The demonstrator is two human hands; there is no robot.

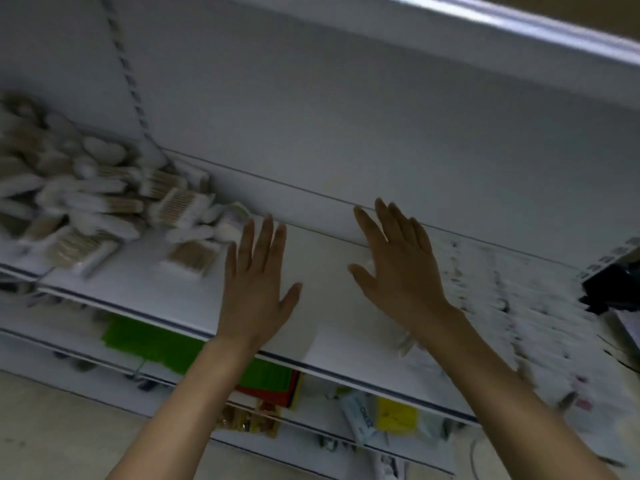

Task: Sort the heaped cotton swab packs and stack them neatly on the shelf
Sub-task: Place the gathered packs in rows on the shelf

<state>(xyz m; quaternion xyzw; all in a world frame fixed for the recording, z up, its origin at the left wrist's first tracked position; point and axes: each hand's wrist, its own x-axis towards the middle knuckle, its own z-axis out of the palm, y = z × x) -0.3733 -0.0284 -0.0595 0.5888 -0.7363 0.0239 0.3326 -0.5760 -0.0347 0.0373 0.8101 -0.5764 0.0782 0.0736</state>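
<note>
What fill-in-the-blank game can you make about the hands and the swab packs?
The heap of cotton swab packs sits on the white ____.
Between left hand and right hand, the ____ one is nearer the heap.
The flat packs on the lower shelf are bright ____.
Missing words: shelf, left, green.

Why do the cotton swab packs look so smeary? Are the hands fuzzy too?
Head view: motion blur smears the heaped packs and the white goods at right; the left hand and right hand look sharper; the shelf appears slanted.
</note>
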